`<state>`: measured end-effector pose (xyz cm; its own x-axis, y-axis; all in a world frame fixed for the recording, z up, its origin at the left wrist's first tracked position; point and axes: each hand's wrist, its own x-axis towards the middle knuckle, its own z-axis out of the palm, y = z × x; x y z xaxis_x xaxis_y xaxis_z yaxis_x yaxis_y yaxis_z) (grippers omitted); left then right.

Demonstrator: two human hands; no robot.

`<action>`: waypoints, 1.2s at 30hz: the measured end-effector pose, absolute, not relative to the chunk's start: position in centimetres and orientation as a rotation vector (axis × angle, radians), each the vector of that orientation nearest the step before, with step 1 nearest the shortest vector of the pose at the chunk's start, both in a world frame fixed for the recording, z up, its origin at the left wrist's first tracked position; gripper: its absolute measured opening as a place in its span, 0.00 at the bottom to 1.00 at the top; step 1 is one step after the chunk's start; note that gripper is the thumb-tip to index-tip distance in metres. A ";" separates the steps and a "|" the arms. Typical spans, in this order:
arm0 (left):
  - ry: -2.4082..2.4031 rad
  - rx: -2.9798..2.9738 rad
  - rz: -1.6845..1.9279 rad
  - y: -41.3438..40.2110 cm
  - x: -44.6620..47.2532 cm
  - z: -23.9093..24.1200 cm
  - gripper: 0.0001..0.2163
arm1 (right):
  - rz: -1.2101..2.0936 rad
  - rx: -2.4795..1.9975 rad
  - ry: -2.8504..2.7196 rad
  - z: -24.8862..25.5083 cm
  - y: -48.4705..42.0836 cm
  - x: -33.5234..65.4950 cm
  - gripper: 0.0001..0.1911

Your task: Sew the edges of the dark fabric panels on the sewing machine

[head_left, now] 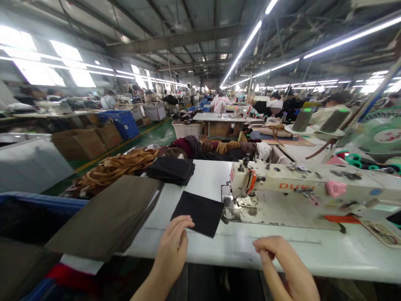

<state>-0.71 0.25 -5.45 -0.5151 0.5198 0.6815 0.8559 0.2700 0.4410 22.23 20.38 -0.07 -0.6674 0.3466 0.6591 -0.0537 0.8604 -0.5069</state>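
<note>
A black rectangular fabric piece (200, 213) lies flat on the white sewing table (238, 244), its right corner at the needle end of the sewing machine (275, 188). My left hand (173, 242) is over the near left edge of the piece, fingers stretched out and not wrapped round it. To the right, my right hand (283, 265) hovers at the table's front edge, apart from the fabric. Its thumb and index fingertips are pinched together; whatever might be between them is hidden or too small to see.
A stack of black pieces (171, 169) sits at the table's back left. Beside it is a thick pile of grey-brown panels (109, 213), with a blue bin (62, 198) further left. Thread cones (302, 120) and a green fan (382, 133) stand behind the machine; bundled straps (115, 169) lie beyond.
</note>
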 end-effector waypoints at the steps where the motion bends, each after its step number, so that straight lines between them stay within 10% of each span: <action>1: -2.173 -1.282 -1.120 0.2 -1.0 -6.8 0.16 | 0.686 -0.242 -2.259 -1.5 20.3 22.2 0.06; 9: -2.262 -1.635 -0.936 3.3 -4.5 -8.9 0.23 | 0.913 -0.431 -2.435 -8.6 23.0 20.4 0.07; 36: -2.206 -2.006 -0.587 12.2 -3.7 -9.2 0.24 | 0.811 -0.464 -2.549 -8.6 26.5 15.7 0.11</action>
<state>-3.69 12.17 -9.23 -0.1256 0.9359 0.3291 0.9757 0.0564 0.2119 15.68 26.52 -8.59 -0.8545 0.4304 0.2909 0.1830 0.7735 -0.6068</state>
